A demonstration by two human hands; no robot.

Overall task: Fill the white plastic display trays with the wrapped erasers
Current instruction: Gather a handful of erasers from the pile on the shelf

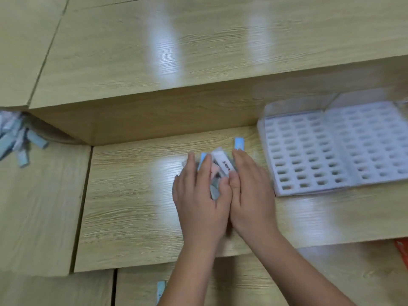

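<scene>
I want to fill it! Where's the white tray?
Head view: the white tray lies at the right on the table, beside the right hand.

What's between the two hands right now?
A small bunch of wrapped erasers, white, blue and pink, pressed between the left hand and the right hand on the pale wooden table. The head view shows it, somewhat blurred.

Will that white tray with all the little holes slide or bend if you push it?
The white tray looks thin and full of holes, so probably light and a bit bendy. Lying flat on the glossy table, it would likely slide, not tip.
</scene>
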